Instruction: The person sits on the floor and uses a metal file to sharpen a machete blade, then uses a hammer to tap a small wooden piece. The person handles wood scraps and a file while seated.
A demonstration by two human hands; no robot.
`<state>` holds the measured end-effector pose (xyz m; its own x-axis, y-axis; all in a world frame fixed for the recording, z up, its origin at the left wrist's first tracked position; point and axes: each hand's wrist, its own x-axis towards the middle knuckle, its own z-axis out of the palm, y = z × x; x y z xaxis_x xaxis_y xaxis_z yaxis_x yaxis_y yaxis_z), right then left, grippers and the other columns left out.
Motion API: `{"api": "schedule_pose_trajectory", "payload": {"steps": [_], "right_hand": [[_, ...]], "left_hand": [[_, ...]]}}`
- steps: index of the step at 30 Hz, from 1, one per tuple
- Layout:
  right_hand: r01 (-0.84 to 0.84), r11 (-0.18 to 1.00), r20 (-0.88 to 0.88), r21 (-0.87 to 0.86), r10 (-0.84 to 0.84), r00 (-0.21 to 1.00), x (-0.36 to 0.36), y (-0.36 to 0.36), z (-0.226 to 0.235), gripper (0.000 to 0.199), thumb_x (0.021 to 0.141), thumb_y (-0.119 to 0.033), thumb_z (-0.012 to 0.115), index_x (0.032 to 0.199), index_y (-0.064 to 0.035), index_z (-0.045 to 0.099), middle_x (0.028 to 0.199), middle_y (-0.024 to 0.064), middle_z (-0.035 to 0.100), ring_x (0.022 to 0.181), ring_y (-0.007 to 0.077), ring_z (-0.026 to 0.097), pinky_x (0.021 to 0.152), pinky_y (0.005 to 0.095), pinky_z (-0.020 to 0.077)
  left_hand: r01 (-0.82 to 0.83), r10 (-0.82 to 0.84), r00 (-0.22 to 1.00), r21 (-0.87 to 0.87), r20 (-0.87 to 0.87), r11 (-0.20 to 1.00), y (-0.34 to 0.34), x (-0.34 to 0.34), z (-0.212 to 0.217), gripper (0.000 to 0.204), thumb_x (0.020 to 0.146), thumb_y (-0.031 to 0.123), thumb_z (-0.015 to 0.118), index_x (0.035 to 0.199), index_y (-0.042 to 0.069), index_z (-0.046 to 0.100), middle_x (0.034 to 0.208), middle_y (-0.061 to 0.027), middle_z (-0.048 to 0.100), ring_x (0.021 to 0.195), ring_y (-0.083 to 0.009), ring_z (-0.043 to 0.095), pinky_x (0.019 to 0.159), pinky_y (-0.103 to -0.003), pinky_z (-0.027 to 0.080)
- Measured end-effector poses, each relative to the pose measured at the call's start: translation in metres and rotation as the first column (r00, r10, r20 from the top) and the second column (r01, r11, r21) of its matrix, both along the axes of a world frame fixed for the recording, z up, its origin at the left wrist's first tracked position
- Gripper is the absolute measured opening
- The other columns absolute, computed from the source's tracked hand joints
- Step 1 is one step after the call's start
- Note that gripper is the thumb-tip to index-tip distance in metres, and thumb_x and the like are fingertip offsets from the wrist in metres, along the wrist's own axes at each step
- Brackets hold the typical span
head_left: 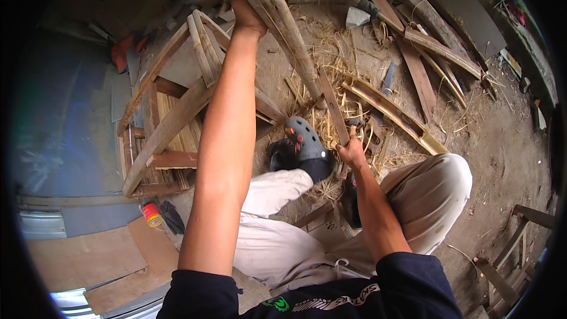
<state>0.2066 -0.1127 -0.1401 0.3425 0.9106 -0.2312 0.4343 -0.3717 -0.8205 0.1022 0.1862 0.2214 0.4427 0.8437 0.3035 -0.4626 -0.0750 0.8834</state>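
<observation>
My left hand point(247, 16) reaches far forward and grips the upper part of a long split bamboo pole point(277, 23); its fingers are partly hidden behind the pole. The pole slants down to the right, its lower end near my grey clog point(306, 140). In front of my right knee, my right hand point(352, 152) is closed round the near end of a long flat brown strip point(333, 106), which looks like a machete blade. The strip's far end is close beside the pole's lower end. Pale shavings point(331, 77) lie around both.
A wooden frame point(168, 133) stands at the left. Right of the shavings lie a curved bamboo half point(393, 112) and a blue-grey blade point(388, 78). Boards and poles point(416, 71) are piled at the far right. A red-and-yellow can point(152, 215) sits at the lower left.
</observation>
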Motion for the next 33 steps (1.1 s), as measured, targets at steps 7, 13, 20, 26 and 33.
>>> {"api": "schedule_pose_trajectory", "payload": {"steps": [7, 13, 20, 26, 33], "right_hand": [[-0.009, 0.998, -0.034, -0.059, 0.007, 0.999, 0.006, -0.006, 0.003, 0.062, 0.070, -0.026, 0.072, 0.110, 0.0157, 0.050, 0.094, 0.0351, 0.063, 0.094, 0.0450, 0.064, 0.081, 0.0445, 0.0517], [0.032, 0.985, -0.054, -0.172, -0.042, 0.998, 0.010, 0.012, 0.054, 0.057, 0.070, -0.026, 0.070, 0.108, 0.0130, 0.056, 0.091, 0.0289, 0.066, 0.087, 0.0385, 0.067, 0.078, 0.0420, 0.0530], [0.151, 0.886, -0.330, 0.438, 0.003, 0.944, 0.003, 0.050, 0.089, 0.035, 0.072, -0.007, 0.063, 0.104, 0.0010, 0.055, 0.082, 0.0100, 0.064, 0.073, 0.0166, 0.061, 0.069, 0.0344, 0.0518], [-0.003, 0.999, 0.050, -0.045, 0.006, 0.999, -0.002, 0.000, 0.057, 0.045, 0.071, -0.019, 0.065, 0.109, 0.0037, 0.061, 0.089, 0.0176, 0.068, 0.082, 0.0250, 0.067, 0.075, 0.0378, 0.0533], [0.146, 0.897, -0.327, 0.417, -0.002, 0.945, 0.000, 0.038, 0.069, 0.026, 0.071, -0.011, 0.065, 0.094, 0.0000, 0.057, 0.076, 0.0087, 0.060, 0.069, 0.0190, 0.060, 0.068, 0.0338, 0.0504]], "left_hand": [[0.511, -0.513, 0.856, 0.055, 0.063, 0.858, -0.007, -0.012, 0.012, 0.039, 0.087, 0.045, 0.044, 0.064, 0.016, 0.035, 0.055, 0.0026, 0.033, 0.051, -0.0121, 0.032, 0.051, -0.027, 0.029], [0.077, -0.077, 0.996, -0.004, 0.042, 0.997, 0.018, 0.008, -0.006, 0.038, 0.090, 0.049, 0.040, 0.075, 0.015, 0.045, 0.061, 0.0011, 0.041, 0.054, -0.0148, 0.042, 0.052, -0.029, 0.036], [0.281, -0.272, 0.940, -0.015, 0.204, 0.960, 0.044, 0.003, -0.027, 0.051, 0.092, 0.059, 0.037, 0.086, 0.013, 0.058, 0.066, -0.0037, 0.057, 0.057, -0.0198, 0.058, 0.051, -0.031, 0.048], [0.299, -0.283, 0.932, -0.036, 0.227, 0.954, 0.033, -0.009, -0.020, 0.056, 0.088, 0.067, 0.037, 0.078, 0.015, 0.055, 0.061, -0.0030, 0.053, 0.054, -0.0198, 0.055, 0.049, -0.032, 0.046], [0.292, -0.277, 0.940, -0.050, 0.200, 0.955, 0.047, -0.024, -0.022, 0.051, 0.089, 0.062, 0.041, 0.073, 0.016, 0.055, 0.060, -0.0027, 0.053, 0.054, -0.0205, 0.055, 0.050, -0.032, 0.046]]}}
